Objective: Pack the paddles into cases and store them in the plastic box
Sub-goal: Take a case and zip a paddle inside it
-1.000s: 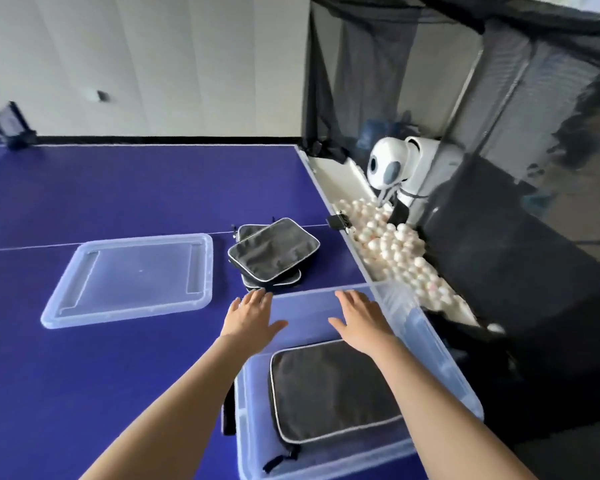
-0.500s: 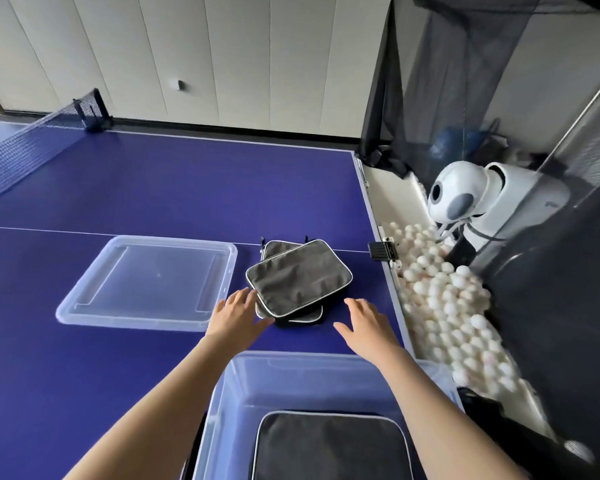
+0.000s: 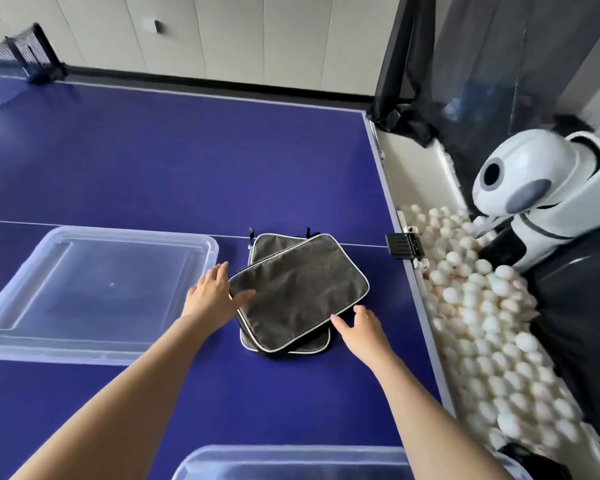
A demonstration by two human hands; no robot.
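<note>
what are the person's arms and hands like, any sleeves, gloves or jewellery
Both forearms are bare as far as the frame shows, with no sleeve in view. The left hand and right hand wear no gloves, and no watch, ring or bracelet is visible.

Matt grey woven cloth, pale piping: cases [image 3: 298, 289]. Clear glossy plastic: lid [image 3: 94, 289], box [image 3: 291, 462]. Smooth blue worktop [image 3: 187, 161].
</note>
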